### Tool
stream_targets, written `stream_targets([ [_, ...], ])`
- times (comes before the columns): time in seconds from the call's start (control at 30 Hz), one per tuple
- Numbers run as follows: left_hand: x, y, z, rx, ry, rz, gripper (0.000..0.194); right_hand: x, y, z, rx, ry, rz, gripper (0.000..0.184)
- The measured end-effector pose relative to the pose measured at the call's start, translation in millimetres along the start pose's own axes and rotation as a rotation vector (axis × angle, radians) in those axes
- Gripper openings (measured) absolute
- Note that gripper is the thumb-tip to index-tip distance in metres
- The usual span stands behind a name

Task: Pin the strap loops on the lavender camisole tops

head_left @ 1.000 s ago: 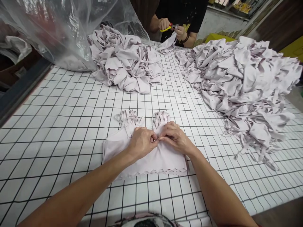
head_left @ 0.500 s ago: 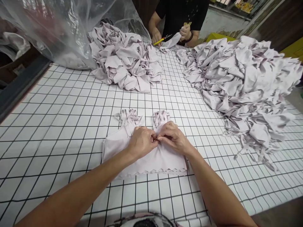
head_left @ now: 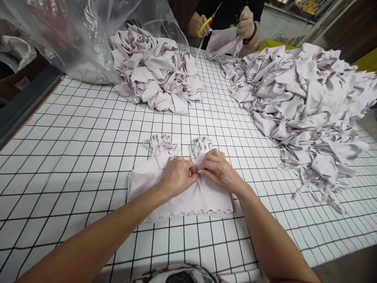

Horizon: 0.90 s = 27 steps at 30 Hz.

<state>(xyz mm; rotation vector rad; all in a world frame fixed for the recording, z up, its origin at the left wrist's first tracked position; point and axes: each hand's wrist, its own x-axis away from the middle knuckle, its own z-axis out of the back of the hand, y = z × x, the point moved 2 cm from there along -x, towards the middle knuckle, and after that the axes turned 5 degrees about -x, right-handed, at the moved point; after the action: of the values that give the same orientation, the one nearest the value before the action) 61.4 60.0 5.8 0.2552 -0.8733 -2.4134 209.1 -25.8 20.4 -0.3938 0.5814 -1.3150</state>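
Note:
A pale lilac strappy top point(head_left: 188, 198) lies flat on the white table with a black grid point(head_left: 73, 157), its scalloped hem toward me and its straps point(head_left: 160, 145) bunched at the far side. My left hand point(head_left: 176, 175) and my right hand point(head_left: 216, 169) meet at the middle of the neckline. Both pinch the fabric there, fingertips touching. What lies between the fingertips is too small to make out.
A heap of the same lilac garments point(head_left: 156, 72) sits at the back, beside a clear plastic bag point(head_left: 73, 35). A larger heap point(head_left: 306, 106) fills the right side. Across the table another person's hands hold yellow-handled scissors point(head_left: 204, 25) and a lilac piece point(head_left: 224, 41).
My hands stay pinched at the neckline, barely shifted. The person opposite has lifted the scissors and the lilac piece higher off the table.

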Motion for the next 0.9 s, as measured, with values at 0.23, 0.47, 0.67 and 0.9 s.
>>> stream_targets([
  [0.23,-2,1,3.4,0.004,-0.040,-0.045,0.015,-15,-15,17,0.357,-0.274,0.199,0.028],
  [0.47,1,0,3.2,-0.049,-0.027,-0.078,0.014,-35,-18,34,0.399,-0.535,0.169,0.016],
  [0.67,15,6,-0.4,-0.308,0.290,-0.297,0.018,-54,-8,62,0.470,-0.469,0.022,0.016],
  [0.9,21,13,-24.6,-0.337,0.177,-0.741,0.028,-79,21,70,0.556,0.014,0.061,0.014],
])
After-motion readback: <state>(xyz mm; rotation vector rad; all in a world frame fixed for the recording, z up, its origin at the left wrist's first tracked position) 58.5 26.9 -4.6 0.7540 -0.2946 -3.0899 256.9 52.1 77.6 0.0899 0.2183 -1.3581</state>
